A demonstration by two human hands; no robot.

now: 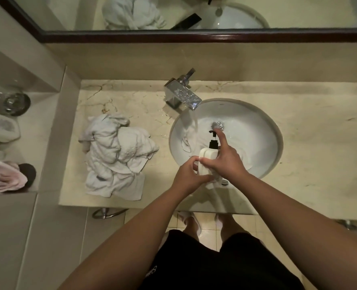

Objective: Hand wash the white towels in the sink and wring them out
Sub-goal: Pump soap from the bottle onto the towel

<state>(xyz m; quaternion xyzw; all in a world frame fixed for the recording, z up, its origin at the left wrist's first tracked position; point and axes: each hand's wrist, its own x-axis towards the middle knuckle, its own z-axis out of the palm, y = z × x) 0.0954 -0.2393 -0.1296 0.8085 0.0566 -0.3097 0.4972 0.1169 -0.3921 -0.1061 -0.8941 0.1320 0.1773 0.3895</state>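
White towel [191, 136] in the sink [265, 130] lies half under running water and partly behind my hands, so I can't make out its full shape. My left hand [187, 174] curls around the lower body of a white pump bottle [207, 159], hiding its base. My right hand [225, 158] grips the bottle's upper side, index finger stretched onto the black pump head. More white towels [114, 155] sit heaped on the marble tabletop [309, 143], left of the sink.

Both forearms bare, no sleeves. Black shorts [215, 264] w/ small white logo at approx. 8 o'clock. White slippers [191, 221] on feet.
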